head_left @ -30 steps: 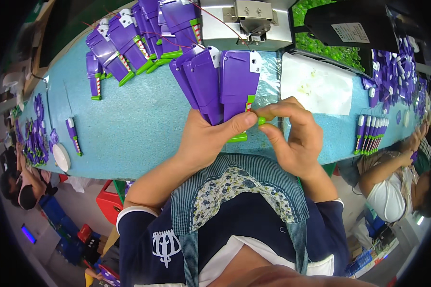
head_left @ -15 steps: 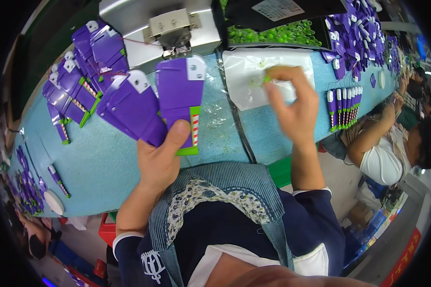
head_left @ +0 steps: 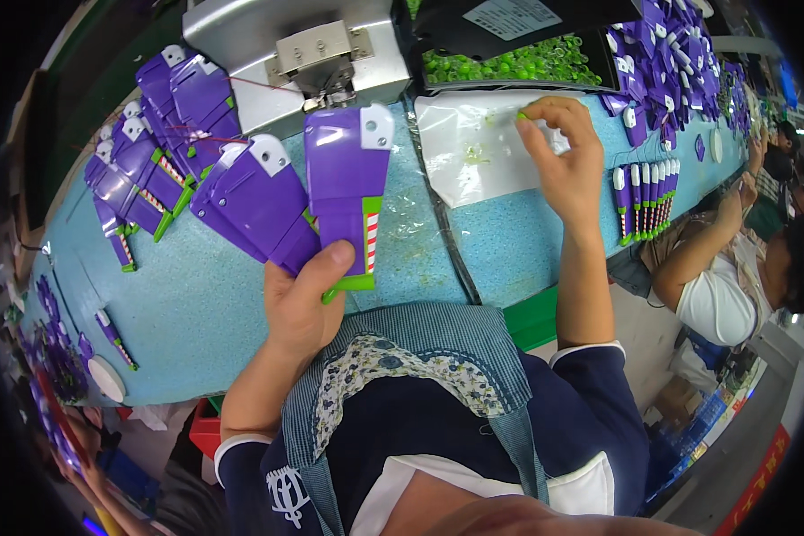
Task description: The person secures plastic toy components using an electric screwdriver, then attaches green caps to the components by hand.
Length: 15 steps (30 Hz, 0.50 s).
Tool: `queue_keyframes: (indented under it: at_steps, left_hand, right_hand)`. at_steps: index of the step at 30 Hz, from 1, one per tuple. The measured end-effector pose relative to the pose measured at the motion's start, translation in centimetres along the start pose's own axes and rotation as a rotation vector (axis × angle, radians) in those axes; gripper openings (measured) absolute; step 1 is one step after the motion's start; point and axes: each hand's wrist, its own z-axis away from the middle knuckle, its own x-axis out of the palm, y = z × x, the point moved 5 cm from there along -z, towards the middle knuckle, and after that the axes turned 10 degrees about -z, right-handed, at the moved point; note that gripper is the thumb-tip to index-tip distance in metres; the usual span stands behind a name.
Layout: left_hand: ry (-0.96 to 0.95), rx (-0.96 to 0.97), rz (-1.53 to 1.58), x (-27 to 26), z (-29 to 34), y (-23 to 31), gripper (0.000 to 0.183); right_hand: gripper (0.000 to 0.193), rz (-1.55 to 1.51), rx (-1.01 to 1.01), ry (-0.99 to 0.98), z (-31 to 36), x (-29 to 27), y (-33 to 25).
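My left hand (head_left: 302, 305) is closed around the lower ends of several flat purple plastic pieces, fanned out above the table. The right-hand purple piece (head_left: 347, 170) has a white corner with a hole, a red-and-white striped strip and a green foot. Beside it, the other purple pieces (head_left: 252, 210) lean to the left, overlapping, with another white corner on top. My right hand (head_left: 570, 170) is raised over a white sheet (head_left: 456, 165), thumb and forefinger pinched on a small green piece (head_left: 522, 116). Most of that piece is hidden by the fingertips.
A metal machine (head_left: 317, 54) stands just beyond my left hand. Behind the sheet sits a black bin holding small green pieces (head_left: 509, 64). Purple parts (head_left: 156, 156) lie stacked at left; more are heaped (head_left: 665, 62) and lined up (head_left: 645, 201) at right. Co-workers (head_left: 724, 277) sit along both sides.
My right hand has moved up and right over the sheet, still pinching. My left hand and its purple pieces have shifted slightly right. A co-worker's hands with purple parts appear at lower left.
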Motion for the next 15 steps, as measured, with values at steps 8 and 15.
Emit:
queue_keyframes:
  at_steps: [8,15]
  left_hand:
    - [0.031,0.192,-0.169,1.3,-0.2,0.2,0.022]
    - [0.025,0.243,-0.264,1.0,0.5,0.6,0.02]
  right_hand:
    - [0.012,-0.894,0.321,-0.269,3.2,2.7,-6.3]
    - [0.015,-0.844,0.221,-0.376,4.0,3.8,-8.7]
